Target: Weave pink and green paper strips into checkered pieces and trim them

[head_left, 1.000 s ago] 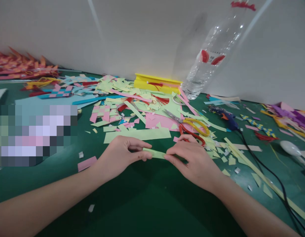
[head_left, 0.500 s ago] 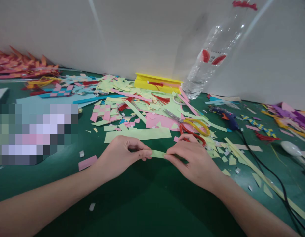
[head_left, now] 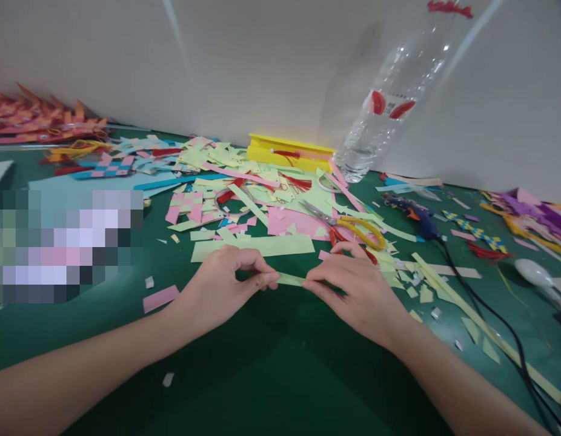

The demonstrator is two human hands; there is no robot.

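Note:
A small pale green paper strip (head_left: 290,280) is stretched between my two hands above the green table. My left hand (head_left: 232,275) pinches its left end between thumb and fingers. The right end is pinched by my right hand (head_left: 353,290), close to the scissors (head_left: 360,233) with yellow and red handles. Just beyond my hands lies a wider pale green strip (head_left: 280,245). A pink paper sheet (head_left: 280,223) lies under scraps behind it.
A folded yellow piece (head_left: 292,145) and a tilted clear bottle (head_left: 380,115) stand by the wall. Scraps cover the table's back. At right are a blue glue gun (head_left: 421,221), its black cable and a white spoon (head_left: 535,272). Orange-red folded paper (head_left: 44,121) lies far left.
The small strip looks narrower, as if turned slightly between my fingers. Both hands keep their pinch and have hardly moved.

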